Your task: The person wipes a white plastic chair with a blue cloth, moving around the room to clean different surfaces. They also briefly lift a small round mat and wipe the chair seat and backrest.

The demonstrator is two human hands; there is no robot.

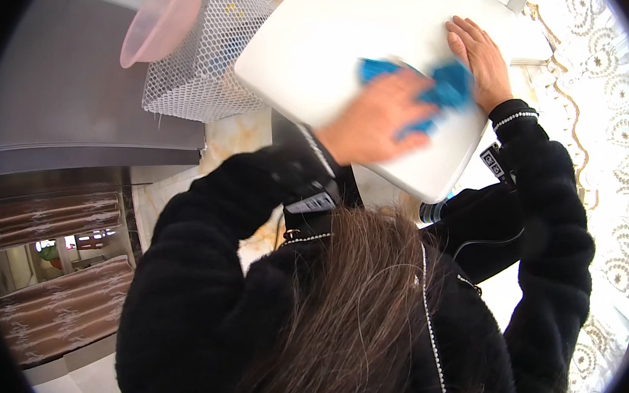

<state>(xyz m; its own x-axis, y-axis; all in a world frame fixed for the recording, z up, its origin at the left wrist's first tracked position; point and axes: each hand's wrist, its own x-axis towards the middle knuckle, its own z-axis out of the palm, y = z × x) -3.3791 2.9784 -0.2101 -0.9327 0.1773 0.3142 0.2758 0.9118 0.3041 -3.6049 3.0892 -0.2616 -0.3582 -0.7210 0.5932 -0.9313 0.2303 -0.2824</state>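
The left hand is over the blue cloth, which is on the white top, closer to its right edge than to its left corner. That hand is blurry, so it is hard to tell if its fingers pinch the cloth. The right hand lies by the right edge, fingers close together. This looks like wiping. The next stroke seems to need a flat cloth and a still top.
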